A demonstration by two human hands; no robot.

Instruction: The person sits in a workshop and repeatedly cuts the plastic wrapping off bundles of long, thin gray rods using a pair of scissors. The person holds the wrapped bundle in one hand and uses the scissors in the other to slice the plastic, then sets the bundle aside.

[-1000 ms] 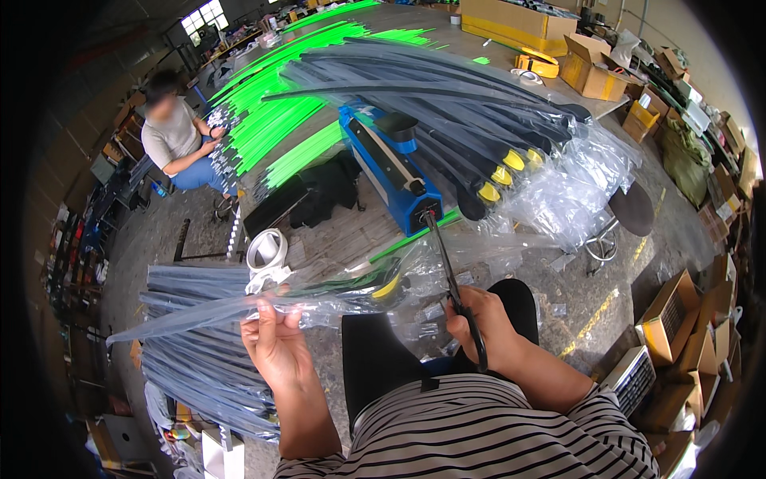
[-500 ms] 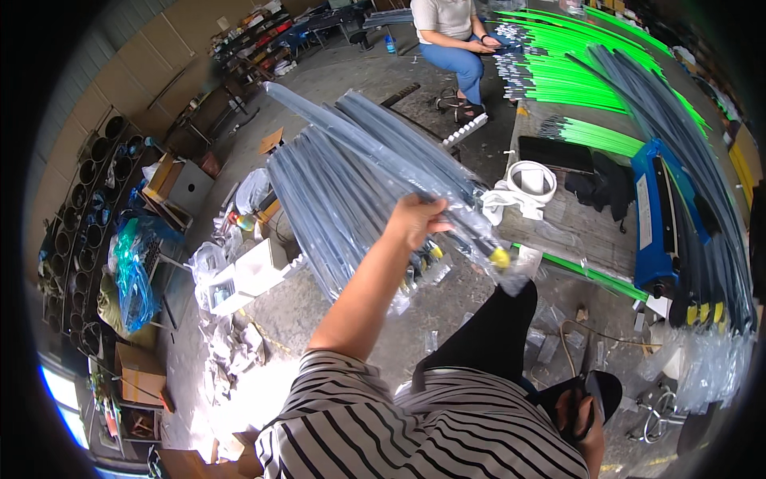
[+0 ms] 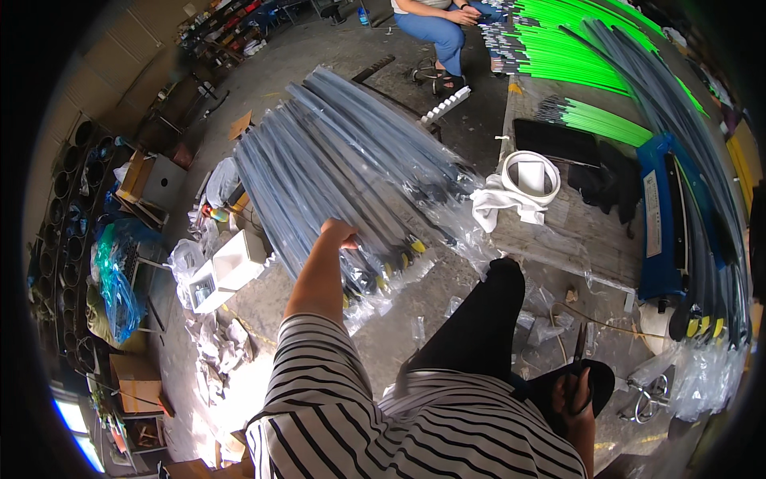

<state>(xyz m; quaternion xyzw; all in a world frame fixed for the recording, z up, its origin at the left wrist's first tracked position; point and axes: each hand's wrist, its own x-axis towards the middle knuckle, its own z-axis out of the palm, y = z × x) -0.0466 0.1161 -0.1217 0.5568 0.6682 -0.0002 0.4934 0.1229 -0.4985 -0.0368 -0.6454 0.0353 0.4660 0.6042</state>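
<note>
My left hand rests low over the left group of long grey rods in clear plastic sleeves. Its fingers are curled down against the sleeves; what they pinch, if anything, is hidden. Several of these rods have yellow pieces at their near ends. Beside them, to the right, lies a second group of sleeved rods, its loose plastic ends meeting the table. Down at the lower right, my right hand is closed round the dark handles of scissors, blades pointing up, near my knee.
A table at right carries a white ring-shaped roll, white cloth, a blue device, green rods and more sleeved rods. Plastic scraps litter the floor. Left stand a white box and racks. A seated person is beyond.
My left hand has let go of the sleeved rod it held over the right group and moved left and down onto the left group. The scissors in my right hand now point upward.
</note>
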